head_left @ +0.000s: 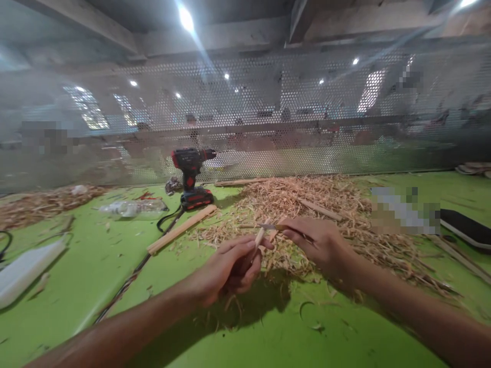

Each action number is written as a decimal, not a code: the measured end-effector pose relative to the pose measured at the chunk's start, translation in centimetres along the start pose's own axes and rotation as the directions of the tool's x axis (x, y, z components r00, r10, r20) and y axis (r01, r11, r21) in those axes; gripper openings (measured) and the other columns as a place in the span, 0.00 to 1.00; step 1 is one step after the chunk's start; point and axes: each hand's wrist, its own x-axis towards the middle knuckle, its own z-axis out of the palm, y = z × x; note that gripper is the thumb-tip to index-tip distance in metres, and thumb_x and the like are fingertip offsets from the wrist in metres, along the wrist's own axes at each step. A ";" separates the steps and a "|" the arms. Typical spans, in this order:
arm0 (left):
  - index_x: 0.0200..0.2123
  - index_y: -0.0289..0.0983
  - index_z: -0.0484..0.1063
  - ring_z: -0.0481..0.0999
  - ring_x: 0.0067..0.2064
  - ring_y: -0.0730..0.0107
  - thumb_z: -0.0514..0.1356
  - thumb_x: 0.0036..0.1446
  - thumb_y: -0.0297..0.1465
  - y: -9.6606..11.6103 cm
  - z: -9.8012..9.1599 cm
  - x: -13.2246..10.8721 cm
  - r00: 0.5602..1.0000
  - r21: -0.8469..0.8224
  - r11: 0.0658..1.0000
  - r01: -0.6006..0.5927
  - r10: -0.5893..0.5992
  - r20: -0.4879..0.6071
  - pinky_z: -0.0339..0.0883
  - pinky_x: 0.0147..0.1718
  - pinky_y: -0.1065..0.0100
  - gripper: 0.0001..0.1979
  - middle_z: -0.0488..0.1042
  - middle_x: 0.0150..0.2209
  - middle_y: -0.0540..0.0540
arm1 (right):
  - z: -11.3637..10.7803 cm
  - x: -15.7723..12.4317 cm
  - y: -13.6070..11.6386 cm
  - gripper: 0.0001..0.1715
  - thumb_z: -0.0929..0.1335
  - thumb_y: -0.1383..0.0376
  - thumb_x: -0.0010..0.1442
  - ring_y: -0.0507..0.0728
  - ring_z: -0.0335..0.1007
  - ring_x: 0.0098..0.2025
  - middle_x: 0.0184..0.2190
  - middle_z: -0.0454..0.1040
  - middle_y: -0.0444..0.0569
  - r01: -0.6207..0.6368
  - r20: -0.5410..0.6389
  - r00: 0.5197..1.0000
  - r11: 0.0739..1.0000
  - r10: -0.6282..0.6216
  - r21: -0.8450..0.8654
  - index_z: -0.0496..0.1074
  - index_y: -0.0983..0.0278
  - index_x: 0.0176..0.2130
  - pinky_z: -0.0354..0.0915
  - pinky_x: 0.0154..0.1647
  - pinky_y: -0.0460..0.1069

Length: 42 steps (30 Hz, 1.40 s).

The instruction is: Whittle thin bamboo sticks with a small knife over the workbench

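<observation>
My left hand is closed around a slim pale wooden stick, whose upper end sticks out past the thumb. In my right hand is a small carving knife, gripped by its handle. The blade points left and lies at the tip of the stick; whether it cuts into the wood I cannot tell. Under and behind both hands spreads a heap of curled wood shavings.
A red and black cordless drill stands upright behind a wooden strip. A dark cable crosses the green table. Left lie a clear plastic bottle and a white block. A perforated screen closes off the back.
</observation>
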 end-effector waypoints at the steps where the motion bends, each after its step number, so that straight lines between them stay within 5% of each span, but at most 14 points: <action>1: 0.53 0.36 0.72 0.48 0.18 0.80 0.54 0.71 0.39 0.0 0.1 -0.1 1.000 -0.006 1.000 -0.001 0.001 0.003 0.42 0.16 0.74 0.16 0.62 0.22 0.57 | -0.1 0.0 -0.1 0.20 0.61 0.55 0.77 0.58 0.80 0.36 0.38 0.84 0.48 0.003 -0.007 1.000 1.000 -0.003 -0.001 0.80 0.53 0.53 0.76 0.34 0.52; 18: 0.46 0.37 0.71 0.41 0.20 0.81 0.56 0.72 0.39 0.0 0.0 -0.4 0.999 -0.077 0.997 0.027 -0.023 0.044 0.38 0.17 0.76 0.12 0.50 0.23 0.59 | 0.5 -0.4 -0.4 0.17 0.65 0.61 0.75 0.59 0.83 0.41 0.41 0.85 0.49 0.068 -0.153 0.985 0.995 -0.078 -0.075 0.80 0.55 0.57 0.82 0.41 0.55; 27: 0.43 0.38 0.70 0.42 0.20 0.82 0.56 0.72 0.39 0.3 0.8 -0.6 1.000 -0.045 0.999 0.023 -0.023 -0.005 0.37 0.16 0.76 0.10 0.52 0.25 0.58 | 0.8 -0.5 0.0 0.17 0.66 0.62 0.75 0.58 0.83 0.39 0.41 0.85 0.48 0.096 -0.160 0.981 0.990 -0.112 -0.106 0.79 0.53 0.58 0.80 0.36 0.52; 31: 0.42 0.38 0.69 0.41 0.21 0.81 0.55 0.72 0.38 0.2 0.6 -0.3 0.998 -0.039 0.998 0.055 -0.055 -0.012 0.36 0.16 0.77 0.10 0.49 0.24 0.59 | 1.0 -0.4 0.9 0.18 0.65 0.60 0.75 0.58 0.82 0.34 0.40 0.85 0.51 0.098 -0.117 0.986 0.981 -0.118 -0.166 0.81 0.55 0.56 0.75 0.26 0.51; 37: 0.45 0.38 0.71 0.40 0.20 0.80 0.53 0.72 0.38 0.3 0.7 -0.7 0.987 -0.062 0.988 0.138 -0.133 0.086 0.38 0.15 0.78 0.11 0.49 0.22 0.60 | -0.6 -0.4 5.7 0.22 0.63 0.54 0.76 0.52 0.67 0.17 0.29 0.84 0.48 -0.108 -0.141 0.987 0.976 0.082 -0.187 0.85 0.55 0.47 0.56 0.13 0.49; 42: 0.50 0.41 0.71 0.38 0.20 0.79 0.54 0.72 0.43 0.8 0.2 -0.5 0.983 -0.088 0.980 0.180 -0.175 0.057 0.38 0.15 0.78 0.14 0.47 0.21 0.61 | -2.3 0.2 5.8 0.20 0.67 0.52 0.73 0.58 0.77 0.25 0.36 0.85 0.53 -0.161 -0.289 0.947 0.986 0.140 -0.052 0.85 0.58 0.48 0.72 0.22 0.52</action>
